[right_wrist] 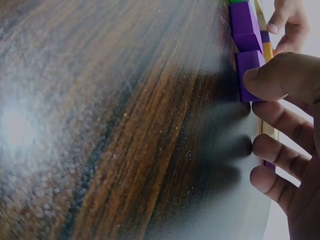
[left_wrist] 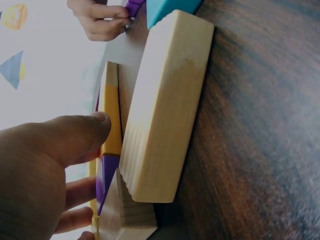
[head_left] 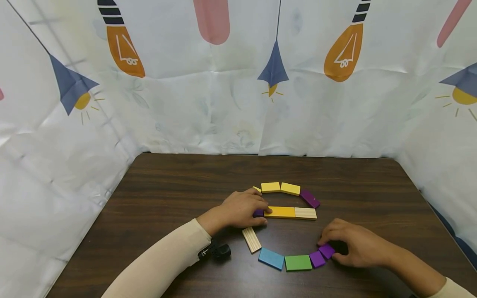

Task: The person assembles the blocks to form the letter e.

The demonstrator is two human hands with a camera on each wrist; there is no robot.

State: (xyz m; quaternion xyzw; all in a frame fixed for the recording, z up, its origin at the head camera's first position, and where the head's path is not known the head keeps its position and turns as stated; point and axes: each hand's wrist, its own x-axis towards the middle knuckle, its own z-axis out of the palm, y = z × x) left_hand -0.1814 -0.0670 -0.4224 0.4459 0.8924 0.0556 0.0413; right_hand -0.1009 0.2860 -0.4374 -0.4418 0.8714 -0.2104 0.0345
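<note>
My left hand [head_left: 244,208] lies over the left end of a straight row, its index fingertip touching an orange block [head_left: 282,212]. A purple block [head_left: 258,212] shows between its thumb and index finger. Thumb and fingers stand apart in the left wrist view, close to a ridged plain wooden block [left_wrist: 167,110]. At the front right, my right hand [head_left: 352,244] pinches a small purple block [right_wrist: 250,65] between thumb and fingers. That block sits at the end of a curved line, beside another purple block [head_left: 317,259], a green block [head_left: 298,263] and a blue block [head_left: 271,258].
Two yellow blocks [head_left: 270,187] and a dark purple block [head_left: 309,198] arch behind the straight row, which ends in a plain wooden block [head_left: 305,213]. Everything lies on a dark wood-grain table [head_left: 179,178]. A printed white curtain [head_left: 179,111] hangs behind it.
</note>
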